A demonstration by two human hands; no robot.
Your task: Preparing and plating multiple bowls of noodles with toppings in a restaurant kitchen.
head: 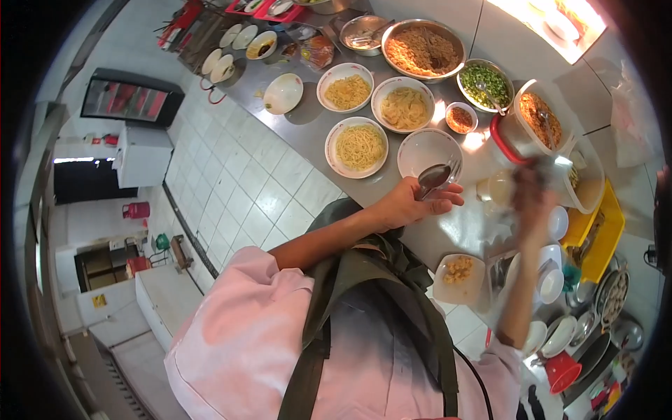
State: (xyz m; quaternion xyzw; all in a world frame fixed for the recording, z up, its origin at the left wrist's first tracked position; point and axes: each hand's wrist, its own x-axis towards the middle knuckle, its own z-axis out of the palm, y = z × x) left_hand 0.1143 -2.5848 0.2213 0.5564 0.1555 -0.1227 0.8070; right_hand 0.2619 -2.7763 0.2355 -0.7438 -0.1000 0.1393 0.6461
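My left hand (407, 207) grips a metal spoon (434, 176) and a fork (455, 170) above the near side of a white bowl (420, 147) with no food in it. My right hand (530, 194) is blurred by motion, near a metal container with a red rim (506, 139) and a cup of pale liquid (499, 186); whether it holds anything is unclear. Beside the bare bowl stand a bowl of thin noodles (359, 147), a bowl of wide noodles (403, 107) and another noodle bowl (346, 92).
Along the wall are a basin of minced topping (422, 50), chopped green onions (483, 86), a small cup of chili flakes (460, 119) and a plastic tub (541, 115). A yellow tray (601, 247) and stacked dishes are to the right. A square plate (446, 294) holds fried bits.
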